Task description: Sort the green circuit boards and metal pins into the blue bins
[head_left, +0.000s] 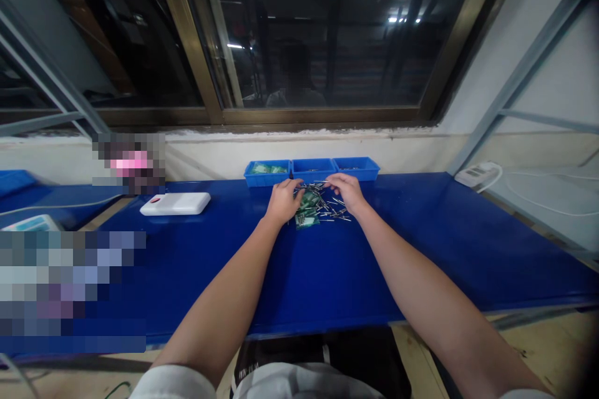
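White short-sleeved shirt point(299, 385): left sleeve point(172, 383) and right sleeve point(526, 395) at the near edge of view. Black lower garment point(281, 349) beneath, white lettering near its hem. Forearms, left hand point(283, 201), right hand point(349, 193) bare.

pins point(325, 207) on bench point(210, 274), trays point(266, 173) behind

silver pins point(327, 207) on blue bench point(412, 249)
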`<state>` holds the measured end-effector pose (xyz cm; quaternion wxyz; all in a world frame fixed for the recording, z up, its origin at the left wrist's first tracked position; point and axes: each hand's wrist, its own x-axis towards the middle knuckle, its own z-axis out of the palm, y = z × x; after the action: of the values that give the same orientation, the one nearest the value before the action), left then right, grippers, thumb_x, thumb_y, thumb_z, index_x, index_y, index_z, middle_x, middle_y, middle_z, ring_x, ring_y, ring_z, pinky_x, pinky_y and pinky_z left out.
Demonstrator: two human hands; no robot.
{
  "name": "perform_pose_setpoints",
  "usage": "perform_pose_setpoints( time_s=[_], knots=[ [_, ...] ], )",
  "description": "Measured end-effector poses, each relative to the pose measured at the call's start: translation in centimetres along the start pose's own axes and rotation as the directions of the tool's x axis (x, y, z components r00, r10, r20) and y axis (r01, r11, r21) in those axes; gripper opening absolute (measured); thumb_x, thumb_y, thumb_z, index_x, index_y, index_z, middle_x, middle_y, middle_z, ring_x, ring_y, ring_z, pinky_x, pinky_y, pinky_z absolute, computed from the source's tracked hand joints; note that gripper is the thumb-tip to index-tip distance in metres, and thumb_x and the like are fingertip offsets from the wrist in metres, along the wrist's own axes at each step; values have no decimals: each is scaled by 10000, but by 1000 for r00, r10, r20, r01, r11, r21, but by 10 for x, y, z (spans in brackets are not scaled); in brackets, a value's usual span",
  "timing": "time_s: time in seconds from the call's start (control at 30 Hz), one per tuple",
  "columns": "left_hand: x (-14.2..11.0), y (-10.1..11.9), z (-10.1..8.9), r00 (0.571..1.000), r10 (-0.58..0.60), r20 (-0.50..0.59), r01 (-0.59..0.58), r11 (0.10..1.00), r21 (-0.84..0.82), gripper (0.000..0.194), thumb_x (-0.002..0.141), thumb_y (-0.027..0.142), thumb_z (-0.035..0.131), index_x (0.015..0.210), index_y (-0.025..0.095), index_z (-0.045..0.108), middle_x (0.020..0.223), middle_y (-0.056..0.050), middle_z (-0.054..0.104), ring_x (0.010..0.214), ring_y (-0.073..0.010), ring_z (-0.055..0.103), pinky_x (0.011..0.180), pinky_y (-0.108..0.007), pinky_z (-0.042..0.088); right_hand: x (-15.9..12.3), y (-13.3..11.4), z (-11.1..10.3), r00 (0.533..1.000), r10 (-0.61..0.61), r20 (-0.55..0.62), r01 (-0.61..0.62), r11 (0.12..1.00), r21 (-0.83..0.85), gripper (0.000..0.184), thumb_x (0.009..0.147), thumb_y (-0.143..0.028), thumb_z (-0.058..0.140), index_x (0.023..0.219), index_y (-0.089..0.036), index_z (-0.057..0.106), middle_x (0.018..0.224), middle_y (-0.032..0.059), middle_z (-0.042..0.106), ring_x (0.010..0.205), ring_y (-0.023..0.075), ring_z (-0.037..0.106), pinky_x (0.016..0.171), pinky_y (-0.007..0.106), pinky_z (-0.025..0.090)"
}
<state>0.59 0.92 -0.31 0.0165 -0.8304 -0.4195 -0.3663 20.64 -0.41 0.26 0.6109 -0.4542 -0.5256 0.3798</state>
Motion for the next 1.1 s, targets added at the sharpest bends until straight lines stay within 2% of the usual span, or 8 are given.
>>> perform_pose_setpoints(
  time_s=[0.33, 0.53, 0.6, 0.67, 0.77, 0.87, 0.97, 1.1],
  knots=[
    [-1, -3, 0, 997, -79, -16, 80, 995, 58, 279, 849, 231, 463, 1103, 193, 575, 1106, -79, 611, 1073, -238, 540, 911, -387, 393, 21, 8, -35, 953, -92, -287, 52, 988, -145, 226, 635, -338, 586, 742, -163, 681, 782, 32, 685, 836, 183, 592, 765, 290, 422],
    [-1, -3, 0, 995, -100, 23, 99, 993, 62, 296, 849, 211, 450, 1122, 192, 563, 1133, -89, 597, 1103, -251, 522, 915, -404, 394, 25, 5, -41, 964, 3, -266, -31, 995, -98, 583, 618, -316, 608, 1182, -176, 564, 1108, 87, 649, 998, 220, 581, 814, 330, 440],
    [-1, -3, 0, 994, -105, 32, 103, 993, 55, 302, 850, 221, 453, 1131, 191, 557, 1144, -89, 590, 1106, -252, 521, 918, -406, 399, 25, 7, -43, 964, -29, -266, -10, 990, -142, 621, 619, -296, 605, 1222, -167, 530, 1076, 95, 661, 966, 211, 599, 812, 330, 449],
    [-1, -3, 0, 993, -106, 43, 104, 994, 44, 311, 848, 244, 463, 1139, 185, 555, 1156, -88, 582, 1097, -248, 526, 921, -398, 406, 24, 9, -44, 958, -78, -275, 5, 966, -257, 529, 636, -287, 586, 1147, -147, 584, 951, 87, 692, 878, 201, 625, 793, 326, 459],
    [-1, -3, -1, 992, -111, 64, 110, 994, 29, 337, 841, 290, 483, 1149, 174, 558, 1166, -88, 576, 1071, -240, 540, 921, -378, 419, 19, 9, -43, 972, -97, -214, -29, 856, -517, 301, 648, -278, 573, 900, -154, 683, 773, 57, 696, 740, 190, 632, 736, 306, 470],
    [-1, -3, 0, 989, -120, 81, 117, 993, 31, 343, 837, 320, 488, 1135, 173, 572, 1159, -89, 580, 1064, -240, 544, 929, -374, 421, 14, 5, -38, 998, -14, -64, -37, 686, -727, 158, 620, -275, 613, 722, -191, 698, 699, 37, 686, 708, 193, 628, 700, 286, 463],
    [-1, -4, 0, 989, -122, 85, 119, 992, 40, 332, 840, 325, 478, 1119, 180, 584, 1155, -85, 582, 1056, -236, 549, 931, -369, 421, 12, 3, -33, 994, 112, 15, -48, 535, -844, 112, 608, -289, 638, 660, -209, 698, 709, 55, 689, 759, 222, 631, 690, 288, 452],
    [-1, -4, 0, 988, -121, 92, 117, 992, 44, 327, 844, 324, 472, 1120, 187, 581, 1157, -79, 582, 1056, -230, 549, 934, -362, 419, 14, 4, -34, 969, 246, 4, -103, 423, -900, 159, 624, -324, 637, 687, -195, 705, 765, 98, 690, 774, 241, 638, 663, 291, 449]
  ],
)
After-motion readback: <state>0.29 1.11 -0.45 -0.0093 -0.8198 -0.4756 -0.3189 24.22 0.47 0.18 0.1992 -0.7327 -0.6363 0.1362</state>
